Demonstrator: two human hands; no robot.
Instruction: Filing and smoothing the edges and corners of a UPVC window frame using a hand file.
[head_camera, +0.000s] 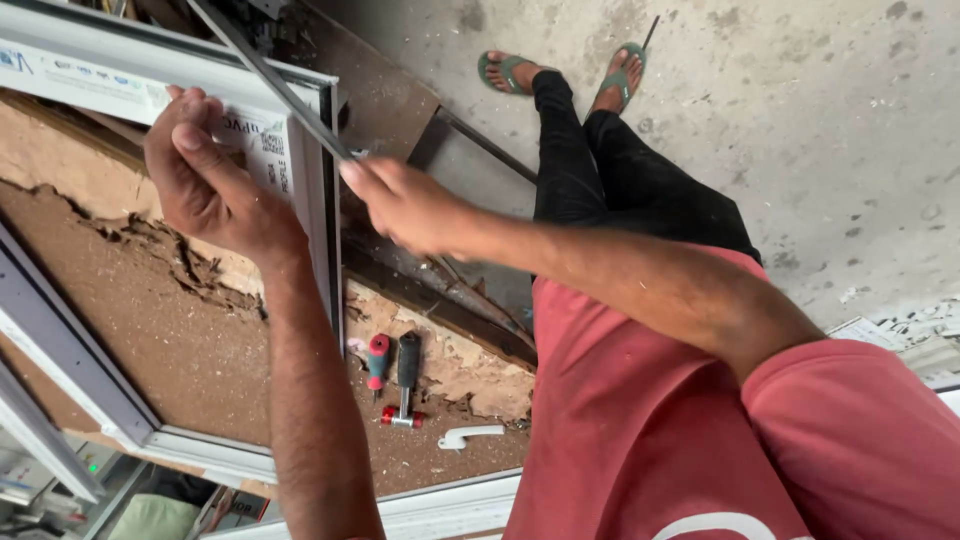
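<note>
My left hand (205, 175) grips the corner of a white plastic window frame (312, 210) that lies on a worn brown worktop (150, 320). A long thin grey strip (270, 85) runs diagonally up and to the left along the frame's top edge. My right hand (400, 205) is closed on the strip's lower end, right beside the frame's corner. Both forearms reach in from the lower right.
On the worktop lie a red-handled screwdriver (377, 362), a black-handled roller tool (405, 385) with red wheels and a white window handle (468, 435). The worktop edge (470, 330) is chipped. My legs and green sandals (510, 70) stand on the concrete floor (820, 130).
</note>
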